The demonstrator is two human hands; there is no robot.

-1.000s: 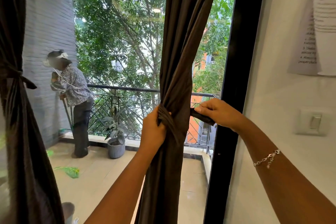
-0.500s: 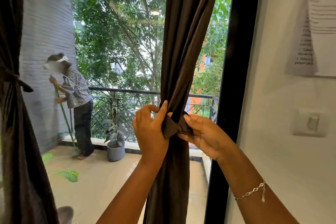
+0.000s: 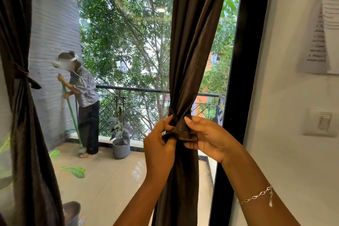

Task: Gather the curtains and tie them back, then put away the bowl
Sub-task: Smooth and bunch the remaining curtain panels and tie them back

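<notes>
A dark brown right curtain (image 3: 190, 51) hangs gathered in front of the glass door, cinched by a matching tie-back strip (image 3: 180, 129) at waist height. My left hand (image 3: 158, 144) pinches the strip's left end against the bunched cloth. My right hand (image 3: 204, 139) pinches the other end, thumb up on the fabric, just right of the knot. The left curtain (image 3: 20, 115) stands at the frame's left edge, bound with its own knotted tie (image 3: 27, 77). No bowl shows in this view.
A black door frame (image 3: 236, 97) borders a white wall with a light switch (image 3: 323, 122) and taped paper (image 3: 319, 24). Outside on the balcony a person (image 3: 86, 101) sweeps beside a potted plant (image 3: 121, 139). A grey pot (image 3: 71, 211) stands low left.
My right hand let the strip's end swing from the far right side in to the front of the curtain. Both hands now meet at the knot, pinching the two ends.
</notes>
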